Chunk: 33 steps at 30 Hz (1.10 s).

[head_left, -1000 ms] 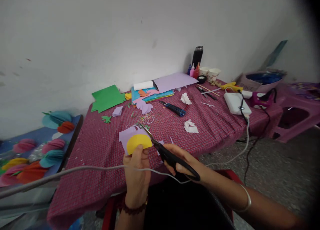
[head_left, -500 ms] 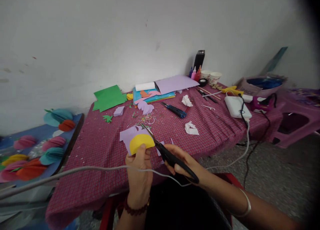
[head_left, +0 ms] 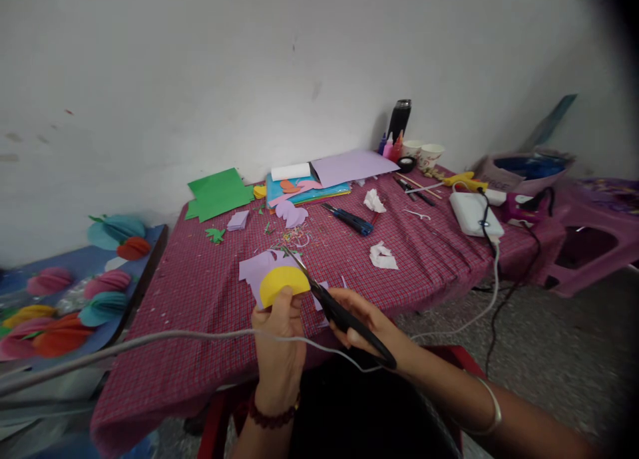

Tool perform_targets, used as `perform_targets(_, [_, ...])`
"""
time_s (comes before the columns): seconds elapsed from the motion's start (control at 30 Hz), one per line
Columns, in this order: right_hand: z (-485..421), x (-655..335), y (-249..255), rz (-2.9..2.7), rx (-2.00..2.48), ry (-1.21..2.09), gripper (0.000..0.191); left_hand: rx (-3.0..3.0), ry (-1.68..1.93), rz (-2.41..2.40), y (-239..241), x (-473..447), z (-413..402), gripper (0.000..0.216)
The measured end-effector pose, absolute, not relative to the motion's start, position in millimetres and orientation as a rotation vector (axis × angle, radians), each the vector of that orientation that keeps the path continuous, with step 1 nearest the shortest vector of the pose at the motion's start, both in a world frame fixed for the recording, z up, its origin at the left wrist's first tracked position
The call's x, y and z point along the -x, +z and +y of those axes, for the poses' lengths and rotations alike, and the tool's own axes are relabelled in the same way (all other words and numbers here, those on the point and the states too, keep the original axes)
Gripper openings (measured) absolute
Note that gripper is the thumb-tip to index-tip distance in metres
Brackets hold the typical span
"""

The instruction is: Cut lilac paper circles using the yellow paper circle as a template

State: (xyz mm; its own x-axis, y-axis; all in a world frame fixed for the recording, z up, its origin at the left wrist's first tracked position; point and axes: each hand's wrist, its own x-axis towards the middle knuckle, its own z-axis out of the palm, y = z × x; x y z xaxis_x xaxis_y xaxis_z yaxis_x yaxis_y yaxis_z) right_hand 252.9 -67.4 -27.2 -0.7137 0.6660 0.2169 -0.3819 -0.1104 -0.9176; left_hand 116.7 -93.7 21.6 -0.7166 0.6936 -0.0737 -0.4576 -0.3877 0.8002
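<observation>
My left hand (head_left: 281,332) pinches a yellow rounded paper piece (head_left: 279,281) laid over a sheet of lilac paper (head_left: 256,271); its thumb rests on the yellow piece. A curved cut shows along the lilac sheet's top edge. In my right hand (head_left: 362,319) is a pair of scissors (head_left: 329,306) with black handles, fingers through the loops. The blades point up and left, lying against the right edge of the two papers. Whether the lilac paper is between the blades I cannot tell. Lilac scraps (head_left: 321,296) lie just behind the scissors.
Green sheets (head_left: 219,193), a utility knife (head_left: 349,218), crumpled tissues (head_left: 383,255) and paper clippings (head_left: 294,236) lie on the checked tablecloth (head_left: 200,299). A white box (head_left: 474,213) with cables stands at right. A grey cable (head_left: 174,334) crosses before my wrists. Paper ornaments (head_left: 62,332) lie at left.
Hands, paper and scissors stay almost in the same place. The whole view has shifted very slightly.
</observation>
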Motion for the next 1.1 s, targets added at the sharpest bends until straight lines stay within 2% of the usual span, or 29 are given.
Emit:
perform_targets(0.43, [-68.4,-255.8,-24.8,-1.455,0.418,1.866,0.051,-0.339,2.078,1.089,26.2,-110.5,-95.6,0.013])
perform_targets(1.1, [-65.2,-269.3,-13.3,-1.441,0.408,1.944,0.056,-0.537,1.954,1.293,33.1,-87.9,-94.0,0.011])
